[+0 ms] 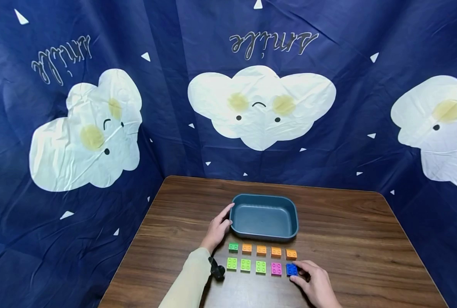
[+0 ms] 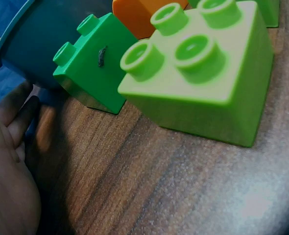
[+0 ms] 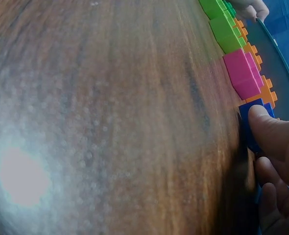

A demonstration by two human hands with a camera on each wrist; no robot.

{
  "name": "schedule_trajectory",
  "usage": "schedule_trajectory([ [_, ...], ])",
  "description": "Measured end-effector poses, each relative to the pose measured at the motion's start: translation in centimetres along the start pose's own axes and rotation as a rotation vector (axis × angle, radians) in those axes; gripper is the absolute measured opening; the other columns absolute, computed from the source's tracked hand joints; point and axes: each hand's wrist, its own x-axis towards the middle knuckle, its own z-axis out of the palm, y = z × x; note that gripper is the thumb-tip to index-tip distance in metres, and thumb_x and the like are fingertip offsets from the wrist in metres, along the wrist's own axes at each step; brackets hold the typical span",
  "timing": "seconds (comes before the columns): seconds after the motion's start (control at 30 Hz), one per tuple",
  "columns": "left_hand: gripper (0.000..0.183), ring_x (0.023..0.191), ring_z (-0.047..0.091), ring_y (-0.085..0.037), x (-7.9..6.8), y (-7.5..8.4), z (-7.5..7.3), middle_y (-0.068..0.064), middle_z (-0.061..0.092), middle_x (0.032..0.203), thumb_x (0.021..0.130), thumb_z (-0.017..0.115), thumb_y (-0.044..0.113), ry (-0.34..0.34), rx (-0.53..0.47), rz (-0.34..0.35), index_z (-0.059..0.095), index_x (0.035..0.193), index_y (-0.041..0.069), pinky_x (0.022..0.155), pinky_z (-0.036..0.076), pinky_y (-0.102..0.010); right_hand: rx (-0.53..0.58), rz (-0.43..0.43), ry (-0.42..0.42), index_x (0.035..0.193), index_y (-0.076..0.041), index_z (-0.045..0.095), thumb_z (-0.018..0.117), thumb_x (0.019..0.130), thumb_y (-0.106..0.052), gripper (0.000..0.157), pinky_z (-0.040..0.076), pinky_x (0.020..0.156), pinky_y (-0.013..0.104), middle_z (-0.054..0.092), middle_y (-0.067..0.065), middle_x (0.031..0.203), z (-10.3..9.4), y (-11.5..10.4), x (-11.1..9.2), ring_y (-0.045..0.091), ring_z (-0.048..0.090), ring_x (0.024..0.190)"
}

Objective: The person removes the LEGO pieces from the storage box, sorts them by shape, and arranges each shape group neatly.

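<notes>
My right hand pinches a blue toy block between thumb and fingers, at the right end of the front row. In the right wrist view the thumb lies against the side of the blue block. My left hand touches the left end of a dark teal plastic bin, its index finger extended along the rim and its thumb lower down. A pink block stands left of the blue one, followed by several lime green blocks.
Between bin and front row runs a second row: a dark green block at left, then several orange blocks. The wooden table is bordered by a blue curtain printed with white clouds.
</notes>
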Motion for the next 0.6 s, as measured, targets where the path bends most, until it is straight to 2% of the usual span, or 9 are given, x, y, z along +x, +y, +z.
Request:
schedule_trajectory([
  [0.3,0.064,0.14,0.048,-0.023,-0.08,0.11,-0.09,0.004,0.047,0.162,0.097,0.055,0.013,-0.002,-0.002,0.003,0.05,0.157,0.036,0.12,0.032,-0.057,0.016,0.057,-0.044,0.108,-0.012,0.082,0.094,0.074,-0.014,0.036,0.052,0.066,0.023,0.071,-0.012,0.099,-0.14,-0.1,0.06,-0.003,0.06,0.078],
  [0.6,0.065,0.149,0.042,-0.023,-0.15,0.0,-0.07,0.005,0.046,0.162,0.098,0.055,0.012,0.002,-0.004,0.015,0.05,0.158,0.035,0.121,0.03,-0.058,0.015,0.039,-0.016,0.108,-0.012,0.082,0.095,0.073,-0.013,0.038,0.051,0.065,0.023,0.071,-0.013,0.098,-0.01,-0.06,-0.09,-0.003,0.06,0.077],
])
